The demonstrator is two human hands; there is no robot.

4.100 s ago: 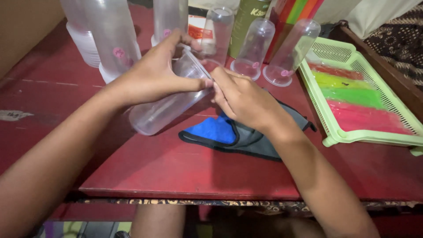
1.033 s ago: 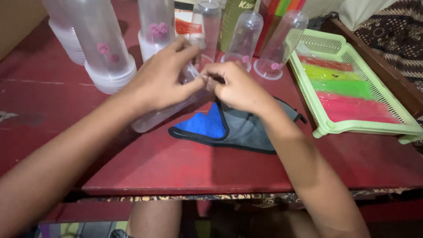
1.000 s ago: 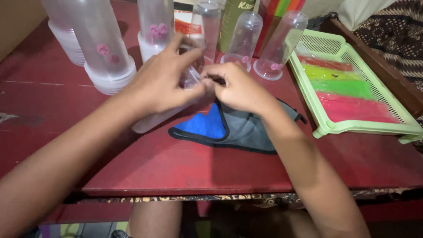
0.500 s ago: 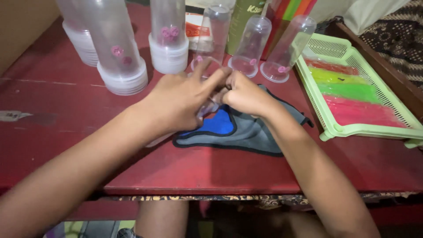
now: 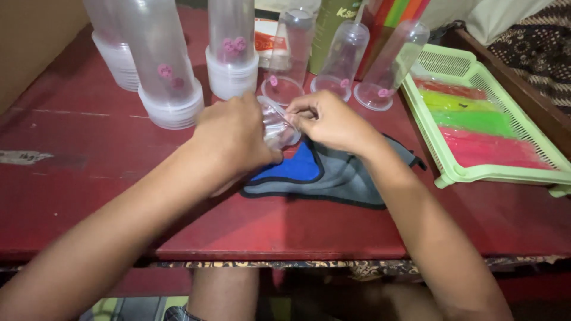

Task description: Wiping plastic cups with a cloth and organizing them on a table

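Hands meet mid-surface: our left hand [image 5: 238, 134] grips a clear cup [image 5: 278, 123] tilted on its side so its mouth faces our right hand [image 5: 327, 122], whose fingers pinch at the rim, above a cloth [image 5: 333, 175].

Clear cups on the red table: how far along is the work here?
Looks done: cup stacks with pink pieces stand behind. In hand: left hand holds a clear cup; right hand pinches at its rim. Apparently left: single cups beside the green tray.
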